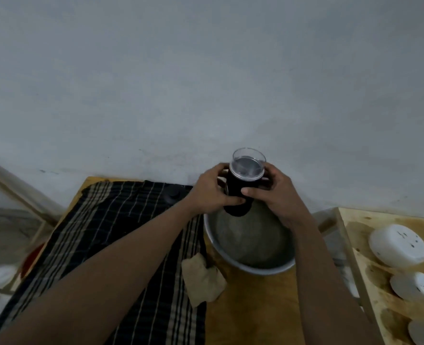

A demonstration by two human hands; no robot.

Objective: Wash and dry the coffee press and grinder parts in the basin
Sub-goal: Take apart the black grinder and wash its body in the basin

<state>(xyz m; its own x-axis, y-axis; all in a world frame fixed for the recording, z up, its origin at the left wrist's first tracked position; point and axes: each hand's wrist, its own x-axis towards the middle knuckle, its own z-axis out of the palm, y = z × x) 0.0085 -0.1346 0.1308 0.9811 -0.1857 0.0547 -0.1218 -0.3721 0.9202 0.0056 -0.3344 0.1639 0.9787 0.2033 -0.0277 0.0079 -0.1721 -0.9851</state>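
Clearly the grinder (pixel 240 192) is a short black cylinder capped by a clear lid (pixel 247 162) with a grey disc showing through it, and it is held upright in the air above the far edge of the basin (pixel 253 268), at about 12 o'clock from the basin's middle. Both hands have it: the left hand (pixel 211 192) wraps the body from 9 o'clock with fingers curled round the far side and thumb across the front, and the right hand (pixel 278 192) closes on it from 3 o'clock, thumb pressed to the black wall just below the lid. The basin is round, metal, grey inside; whether it holds water cannot be told. It stands on a wooden table (pixel 250 307), its far rim near the grey wall (pixel 206 70). At 9 o'clock from the basin a dark checked cloth (pixel 121 232) covers the table's left half, its right edge just beside the rim, with a small dark round piece (pixel 172 192) lying on its far end. A crumpled beige rag (pixel 202 280) lies at 8 o'clock, touching the cloth. At 3 o'clock a gap parts this table from a second table (pixel 355 217) bearing white bowls (pixel 398 245) upside down. Bare wood lies open at 6 o'clock, between the forearms
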